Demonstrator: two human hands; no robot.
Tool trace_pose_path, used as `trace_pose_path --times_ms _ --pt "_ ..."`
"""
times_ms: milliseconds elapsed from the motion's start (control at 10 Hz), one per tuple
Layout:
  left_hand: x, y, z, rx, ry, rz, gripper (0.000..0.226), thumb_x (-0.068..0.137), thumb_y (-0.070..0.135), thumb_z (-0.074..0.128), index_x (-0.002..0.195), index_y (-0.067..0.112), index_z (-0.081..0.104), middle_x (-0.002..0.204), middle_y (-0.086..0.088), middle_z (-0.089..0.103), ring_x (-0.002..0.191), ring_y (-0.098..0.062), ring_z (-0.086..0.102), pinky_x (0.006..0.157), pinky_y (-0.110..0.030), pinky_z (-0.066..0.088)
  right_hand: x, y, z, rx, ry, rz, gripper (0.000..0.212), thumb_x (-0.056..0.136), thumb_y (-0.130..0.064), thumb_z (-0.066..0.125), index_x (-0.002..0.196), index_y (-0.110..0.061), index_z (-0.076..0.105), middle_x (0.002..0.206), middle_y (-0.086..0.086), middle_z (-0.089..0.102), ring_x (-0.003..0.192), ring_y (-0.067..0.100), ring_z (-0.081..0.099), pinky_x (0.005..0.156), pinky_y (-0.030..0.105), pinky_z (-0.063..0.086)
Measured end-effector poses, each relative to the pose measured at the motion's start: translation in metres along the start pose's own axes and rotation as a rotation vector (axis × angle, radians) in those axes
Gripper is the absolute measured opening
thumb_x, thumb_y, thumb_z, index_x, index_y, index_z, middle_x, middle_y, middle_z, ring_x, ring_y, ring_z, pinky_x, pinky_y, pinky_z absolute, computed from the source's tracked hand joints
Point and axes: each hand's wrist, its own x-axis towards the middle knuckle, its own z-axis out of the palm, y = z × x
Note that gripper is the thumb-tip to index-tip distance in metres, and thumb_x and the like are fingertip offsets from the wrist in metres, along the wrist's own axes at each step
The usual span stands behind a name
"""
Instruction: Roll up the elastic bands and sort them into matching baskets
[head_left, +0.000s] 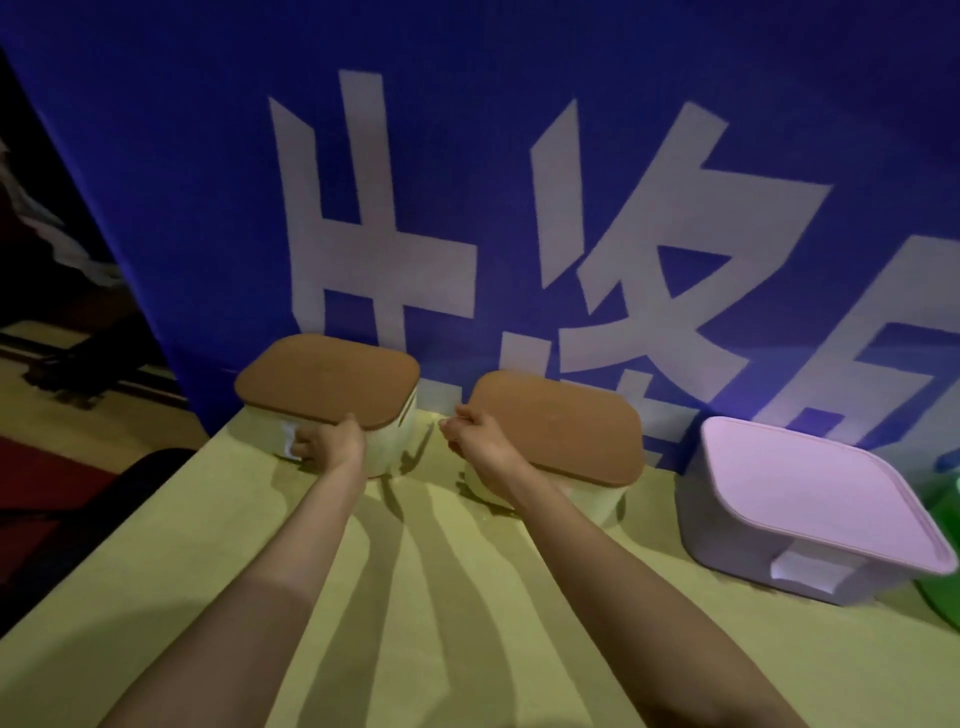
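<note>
Two pale baskets with brown lids stand at the back of the table. My left hand (324, 441) grips the front handle recess of the left basket (332, 384), fingers curled into it. My right hand (470, 436) hovers in the gap between the baskets, fingers curled into a fist, right beside the left end of the right basket's (566, 431) lid. I see nothing held in it. No elastic bands are in view.
A lilac lidded box (800, 504) stands at the right, with a green object (943, 519) partly cut off behind it. A blue banner (519, 182) with white characters hangs right behind the baskets. The yellow-green tablecloth (441, 597) stretches toward me; a dark chair sits at the left edge.
</note>
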Motion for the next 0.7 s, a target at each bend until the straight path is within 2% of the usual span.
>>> trace_pose_path --times_ms 100,200,300,400,500,600,700 --pt "0.042 0.004 -0.016 -0.054 -0.014 -0.074 0.076 0.091 0.030 0.060 0.147 0.008 0.014 0.153 -0.014 0.016 0.137 -0.033 0.028 0.110 -0.044 0.031 0.024 -0.003 0.044 -0.021 -0.041 0.077 0.066 0.093 -0.028 0.056 0.148 -0.014 0.023 0.120 0.005 0.050 0.106 0.020 0.051 0.087 0.031 0.043" --pt "0.076 0.000 -0.020 -0.131 -0.115 -0.092 0.075 0.091 0.029 0.060 0.149 0.011 0.015 0.146 -0.011 0.035 0.127 -0.031 0.043 0.103 -0.047 0.041 0.039 0.001 0.075 0.038 -0.003 0.104 0.063 0.096 -0.027 0.052 0.149 -0.017 0.020 0.138 0.008 0.043 0.121 0.024 0.048 0.100 0.036 0.043" --pt "0.088 0.002 -0.016 -0.176 -0.198 -0.079 0.070 0.091 0.027 0.059 0.147 0.013 0.020 0.121 -0.007 0.052 0.084 -0.025 0.059 0.074 -0.041 0.054 0.055 0.007 0.091 0.042 0.020 0.082 0.050 0.093 -0.027 0.049 0.141 -0.023 0.033 0.134 0.007 0.047 0.106 0.018 0.042 0.096 0.036 0.041" --pt "0.108 -0.006 -0.008 -0.196 -0.226 -0.084 0.076 0.086 0.033 0.064 0.147 0.018 0.021 0.139 -0.005 0.045 0.104 -0.029 0.058 0.091 -0.048 0.051 0.059 0.001 0.090 0.049 0.021 0.053 0.036 0.099 -0.015 0.044 0.134 -0.015 0.043 0.125 0.003 0.054 0.107 0.019 0.048 0.091 0.032 0.040" --pt "0.107 -0.003 -0.005 -0.197 -0.224 -0.108 0.075 0.087 0.035 0.064 0.147 0.013 0.024 0.141 -0.008 0.044 0.105 -0.029 0.059 0.092 -0.045 0.051 0.060 -0.005 0.082 0.006 0.023 0.038 0.037 0.099 -0.009 0.040 0.136 -0.010 0.044 0.135 0.008 0.052 0.118 0.024 0.050 0.099 0.036 0.040" --pt "0.080 0.007 -0.013 -0.105 -0.137 -0.108 0.081 0.087 0.037 0.064 0.147 0.006 0.019 0.150 -0.013 0.030 0.132 -0.033 0.039 0.108 -0.046 0.036 0.052 -0.010 0.073 -0.004 0.010 0.039 0.046 0.099 -0.012 0.045 0.143 -0.007 0.034 0.146 0.012 0.041 0.130 0.026 0.044 0.103 0.035 0.037" --pt "0.028 0.024 -0.021 0.019 -0.067 -0.055 0.076 0.090 0.032 0.062 0.144 0.002 0.018 0.149 -0.016 0.019 0.136 -0.032 0.027 0.108 -0.040 0.031 0.042 -0.020 0.051 -0.036 0.001 0.026 0.060 0.097 -0.020 0.051 0.149 -0.009 0.022 0.151 0.012 0.033 0.134 0.026 0.040 0.107 0.036 0.037"
